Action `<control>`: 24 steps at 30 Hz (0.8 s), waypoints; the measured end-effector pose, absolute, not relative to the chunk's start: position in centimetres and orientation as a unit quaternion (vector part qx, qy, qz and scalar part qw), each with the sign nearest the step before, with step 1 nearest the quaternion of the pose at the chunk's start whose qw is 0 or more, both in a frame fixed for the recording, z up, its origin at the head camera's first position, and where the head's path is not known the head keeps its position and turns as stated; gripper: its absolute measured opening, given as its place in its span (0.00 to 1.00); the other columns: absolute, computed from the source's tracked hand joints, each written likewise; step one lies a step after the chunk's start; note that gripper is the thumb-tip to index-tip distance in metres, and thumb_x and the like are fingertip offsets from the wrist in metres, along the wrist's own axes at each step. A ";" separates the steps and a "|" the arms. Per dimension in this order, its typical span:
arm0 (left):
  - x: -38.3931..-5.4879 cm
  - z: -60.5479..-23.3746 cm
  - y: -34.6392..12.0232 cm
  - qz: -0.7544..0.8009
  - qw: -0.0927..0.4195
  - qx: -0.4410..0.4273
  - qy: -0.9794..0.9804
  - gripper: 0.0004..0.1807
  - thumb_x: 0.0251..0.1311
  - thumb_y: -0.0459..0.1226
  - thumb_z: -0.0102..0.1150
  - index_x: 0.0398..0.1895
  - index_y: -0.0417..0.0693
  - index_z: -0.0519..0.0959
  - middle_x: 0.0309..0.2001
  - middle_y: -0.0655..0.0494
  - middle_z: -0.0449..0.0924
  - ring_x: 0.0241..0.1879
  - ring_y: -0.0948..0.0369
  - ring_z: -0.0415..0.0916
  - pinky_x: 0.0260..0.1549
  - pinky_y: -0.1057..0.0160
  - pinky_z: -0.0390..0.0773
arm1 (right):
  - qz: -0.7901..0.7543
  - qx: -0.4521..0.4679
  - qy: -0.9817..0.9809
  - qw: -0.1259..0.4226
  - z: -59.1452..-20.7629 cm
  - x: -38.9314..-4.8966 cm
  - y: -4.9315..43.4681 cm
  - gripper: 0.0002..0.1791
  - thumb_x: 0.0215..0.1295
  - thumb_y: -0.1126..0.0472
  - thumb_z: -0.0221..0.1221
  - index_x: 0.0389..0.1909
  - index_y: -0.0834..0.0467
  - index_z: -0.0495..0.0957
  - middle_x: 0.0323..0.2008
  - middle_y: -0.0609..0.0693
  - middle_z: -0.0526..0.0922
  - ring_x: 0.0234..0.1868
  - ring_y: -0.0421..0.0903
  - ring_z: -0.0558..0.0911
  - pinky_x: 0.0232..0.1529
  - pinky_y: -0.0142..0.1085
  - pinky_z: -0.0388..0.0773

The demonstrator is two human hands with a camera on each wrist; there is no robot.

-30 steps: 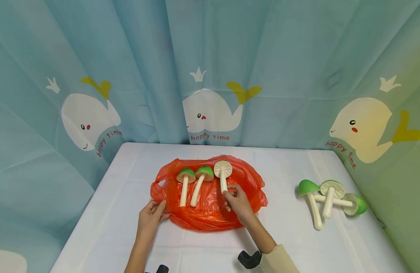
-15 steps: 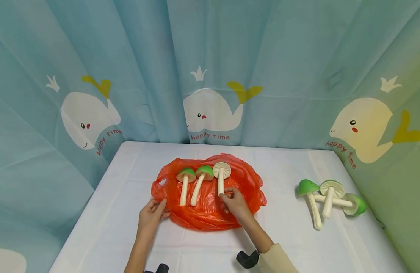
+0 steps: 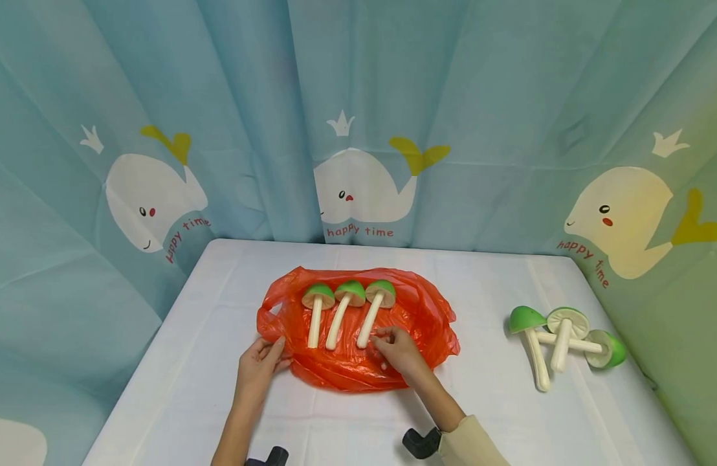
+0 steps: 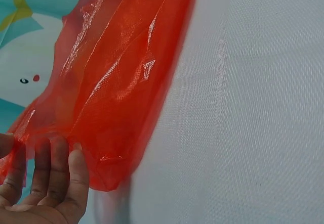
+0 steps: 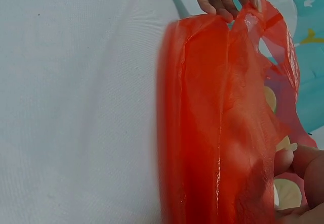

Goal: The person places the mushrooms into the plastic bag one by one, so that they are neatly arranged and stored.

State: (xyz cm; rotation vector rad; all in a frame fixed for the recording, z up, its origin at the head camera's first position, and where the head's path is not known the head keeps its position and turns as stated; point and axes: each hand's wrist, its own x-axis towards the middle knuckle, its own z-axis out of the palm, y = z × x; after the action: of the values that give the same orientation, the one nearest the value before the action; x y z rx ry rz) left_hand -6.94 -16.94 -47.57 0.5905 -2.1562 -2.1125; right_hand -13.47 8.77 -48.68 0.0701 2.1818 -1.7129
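Note:
A red plastic bag [image 3: 358, 382] lies spread on the table, its mouth toward the far side. My left hand [image 3: 261, 366] pinches its left edge near a handle loop; the left wrist view shows fingers behind the red film. Three green-capped toy mushrooms sit side by side in the bag: left mushroom [image 3: 315, 321], middle mushroom [image 3: 338, 323] and right mushroom [image 3: 370, 320]. My right hand [image 3: 400, 353] is over the bag's right part, fingertips right beside the right mushroom's lower stem and not wrapped round it. In the right wrist view, bag film [image 5: 207, 118] hides most of the mushrooms.
Several more green-capped toy mushrooms [image 3: 562, 336] lie in a crossed pile at the table's right side. White cloth covers the table [image 3: 219, 310]. A blue curtain [image 3: 486, 129] with printed whales hangs behind it.
The right mushroom has turned over, so its green cap shows, and its stem now slants left. My right hand has shifted slightly and let go of the stem. The left hand stays put.

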 end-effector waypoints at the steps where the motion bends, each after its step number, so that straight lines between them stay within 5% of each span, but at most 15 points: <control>1: -7.0 -47.6 -17.0 -0.686 0.034 0.192 -0.701 0.24 0.64 0.44 0.57 0.55 0.35 0.71 0.42 0.44 0.79 0.33 0.59 0.79 0.38 0.64 0.80 | -0.608 0.026 0.772 0.183 -48.6 -13.4 8.8 0.19 0.65 0.61 0.57 0.51 0.70 0.69 0.26 0.54 0.75 0.18 0.41 0.71 0.19 0.28 0.73; 14: -7.0 -47.6 -16.9 -0.687 0.028 0.194 -0.700 0.24 0.64 0.44 0.56 0.57 0.36 0.70 0.43 0.44 0.79 0.34 0.59 0.79 0.39 0.64 0.80 | -0.624 0.032 0.760 0.180 -47.9 -12.6 9.4 0.24 0.66 0.57 0.57 0.55 0.68 0.66 0.27 0.53 0.74 0.17 0.42 0.70 0.21 0.29 0.73; 24: -7.1 -47.8 -17.1 -0.685 0.028 0.204 -0.699 0.24 0.64 0.45 0.57 0.55 0.36 0.71 0.43 0.45 0.79 0.34 0.59 0.79 0.39 0.63 0.80 | -0.734 0.020 0.622 0.272 -46.1 -9.2 11.3 0.28 0.69 0.54 0.54 0.60 0.70 0.63 0.38 0.53 0.72 0.27 0.40 0.68 0.20 0.24 0.65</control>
State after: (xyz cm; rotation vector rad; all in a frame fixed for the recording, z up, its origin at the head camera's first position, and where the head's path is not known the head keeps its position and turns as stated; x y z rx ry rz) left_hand -7.12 -17.08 -47.80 0.6282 -2.1588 -2.1134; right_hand -9.22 11.26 -46.07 0.0542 1.6747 -1.9759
